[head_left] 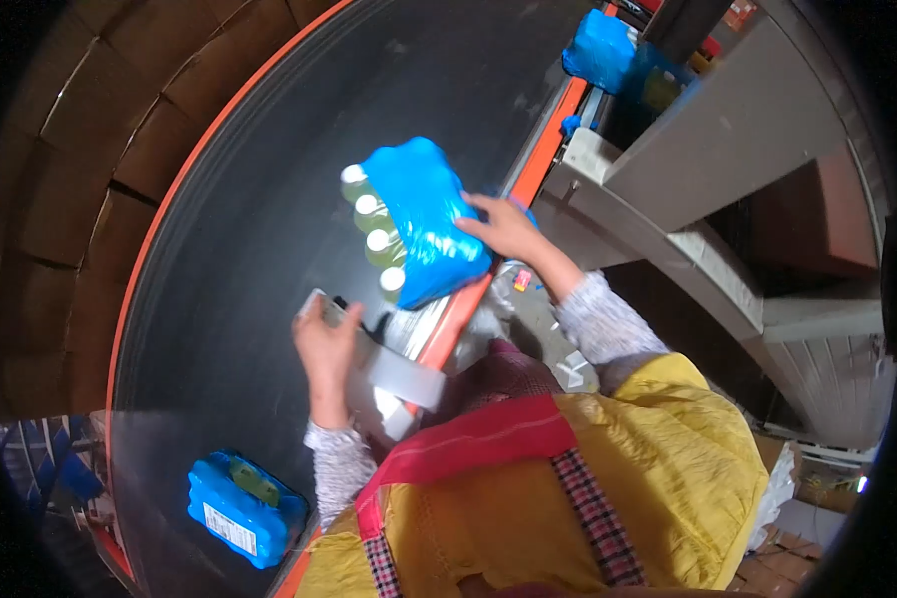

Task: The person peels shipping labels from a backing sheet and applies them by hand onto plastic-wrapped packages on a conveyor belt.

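A blue-wrapped pack of bottles with white caps lies on the dark conveyor belt, against its orange inner edge. My right hand rests on the pack's right side, fingers apart. Just below the pack, my left hand is closed around a pale roll or stack of labels, with a white strip trailing to the right. Another blue pack, with a white label on its side, sits lower left on the belt.
Stacked brown cartons line the outer side of the belt. Further blue packs stand at the top right by the orange rail. A grey metal frame rises at the right. Scraps litter the floor.
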`<control>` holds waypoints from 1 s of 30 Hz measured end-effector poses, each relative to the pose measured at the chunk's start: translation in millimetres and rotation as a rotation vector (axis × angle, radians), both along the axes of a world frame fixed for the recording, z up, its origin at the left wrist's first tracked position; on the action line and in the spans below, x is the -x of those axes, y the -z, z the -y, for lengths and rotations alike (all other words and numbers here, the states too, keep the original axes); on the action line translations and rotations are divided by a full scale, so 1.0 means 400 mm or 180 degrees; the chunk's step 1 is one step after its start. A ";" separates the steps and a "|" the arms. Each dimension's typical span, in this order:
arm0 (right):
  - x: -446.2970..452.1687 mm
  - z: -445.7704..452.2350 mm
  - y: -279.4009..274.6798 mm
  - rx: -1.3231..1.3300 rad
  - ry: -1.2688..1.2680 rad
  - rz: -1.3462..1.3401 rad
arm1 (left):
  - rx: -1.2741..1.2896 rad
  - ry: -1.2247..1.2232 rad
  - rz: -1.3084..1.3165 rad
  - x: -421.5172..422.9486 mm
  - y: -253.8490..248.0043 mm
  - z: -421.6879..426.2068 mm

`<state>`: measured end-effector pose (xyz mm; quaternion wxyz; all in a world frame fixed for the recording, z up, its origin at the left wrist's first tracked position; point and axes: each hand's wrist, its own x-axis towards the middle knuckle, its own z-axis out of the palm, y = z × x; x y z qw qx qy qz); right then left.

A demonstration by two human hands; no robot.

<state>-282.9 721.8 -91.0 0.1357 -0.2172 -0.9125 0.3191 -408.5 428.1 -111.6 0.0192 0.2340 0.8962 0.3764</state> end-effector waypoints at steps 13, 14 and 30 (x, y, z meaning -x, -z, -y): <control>0.053 0.100 0.125 0.2447 -0.0292 0.0086 | -0.0228 0.0666 0.2187 -0.057 0.211 0.137; 0.019 0.132 0.136 0.2311 0.0046 0.0013 | -0.0604 0.0723 0.2335 -0.055 0.212 0.137; -1.539 0.899 0.306 0.3626 0.3576 -0.0311 | 0.1031 0.4655 0.1251 -0.794 0.033 -0.190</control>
